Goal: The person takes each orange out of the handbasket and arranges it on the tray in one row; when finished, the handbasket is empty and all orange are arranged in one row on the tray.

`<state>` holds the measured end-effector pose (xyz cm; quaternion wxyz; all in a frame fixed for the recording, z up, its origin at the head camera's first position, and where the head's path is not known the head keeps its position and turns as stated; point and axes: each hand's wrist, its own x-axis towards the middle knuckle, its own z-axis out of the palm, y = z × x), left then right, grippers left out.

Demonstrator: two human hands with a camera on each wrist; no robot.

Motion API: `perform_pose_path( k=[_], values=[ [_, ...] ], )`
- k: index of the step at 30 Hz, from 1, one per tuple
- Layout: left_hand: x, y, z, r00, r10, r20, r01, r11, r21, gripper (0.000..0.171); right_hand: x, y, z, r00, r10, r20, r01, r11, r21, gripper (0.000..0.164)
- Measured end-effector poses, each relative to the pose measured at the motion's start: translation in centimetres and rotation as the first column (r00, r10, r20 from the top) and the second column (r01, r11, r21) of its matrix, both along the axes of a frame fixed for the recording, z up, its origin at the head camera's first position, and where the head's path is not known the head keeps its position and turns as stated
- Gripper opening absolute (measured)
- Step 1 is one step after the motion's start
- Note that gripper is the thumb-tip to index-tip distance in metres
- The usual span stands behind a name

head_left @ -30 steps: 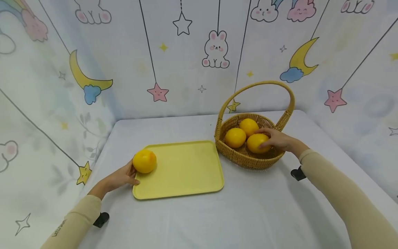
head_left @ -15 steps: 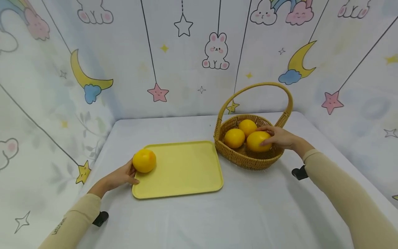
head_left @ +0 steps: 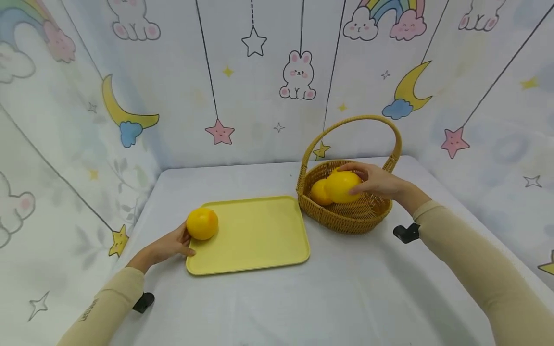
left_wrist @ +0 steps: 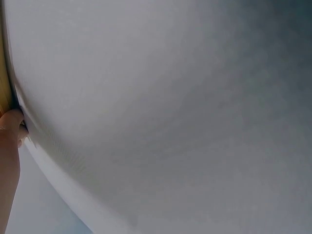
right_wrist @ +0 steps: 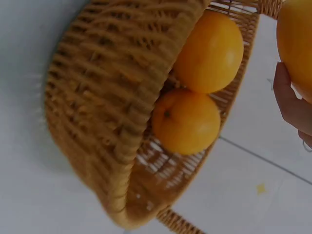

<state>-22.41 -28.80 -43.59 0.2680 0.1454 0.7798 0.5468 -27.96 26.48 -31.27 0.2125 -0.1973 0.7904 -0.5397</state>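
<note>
My right hand grips an orange over the wicker basket, and in the right wrist view it shows raised above the rim. Two more oranges sit inside the basket; the lower orange has its stem end showing. On the left, my left hand holds the left edge of the yellow tray, thumb at the rim. Another orange rests at that end of the tray, in front of my fingers, and hides part of them. The left wrist view catches only a bit of this hand and the tray's edge.
The basket's tall arched handle rises over its opening. A white cloth covers the table. Behind and to the sides hangs a printed curtain with stars, moons and rabbits.
My right hand has lifted its orange off the basket's right side and moved it left and up, now overlapping the other two. The left hand and tray stay put.
</note>
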Motion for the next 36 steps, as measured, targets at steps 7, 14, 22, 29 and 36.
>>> perform_pose_path(
  k=[7,14,22,29,36],
  values=[
    [-0.1,-0.1,-0.2,1.000,0.015,-0.005,-0.015,1.000,-0.011,0.109,-0.1,-5.8,0.0,0.995,0.103,0.002,-0.102,0.991,-0.087,0.066],
    [-0.3,0.0,-0.2,1.000,0.023,0.002,-0.023,1.000,-0.018,0.109,-1.0,-11.6,-1.5,0.974,0.225,0.005,-0.222,0.965,-0.142,0.067],
    [-0.1,0.0,0.0,1.000,0.022,0.007,-0.022,1.000,-0.003,0.108,-1.9,-17.6,-4.7,0.946,0.304,0.110,-0.270,0.930,-0.248,0.063],
    [-0.1,0.0,0.1,0.999,0.030,0.010,-0.031,0.999,0.015,0.108,-2.4,-22.1,-7.9,0.926,0.310,0.216,-0.226,0.913,-0.341,0.060],
    [0.0,0.2,-0.1,0.999,0.038,0.022,-0.039,0.999,0.023,0.108,-2.4,-25.2,-10.6,0.924,0.279,0.260,-0.157,0.899,-0.409,0.061]
  ],
)
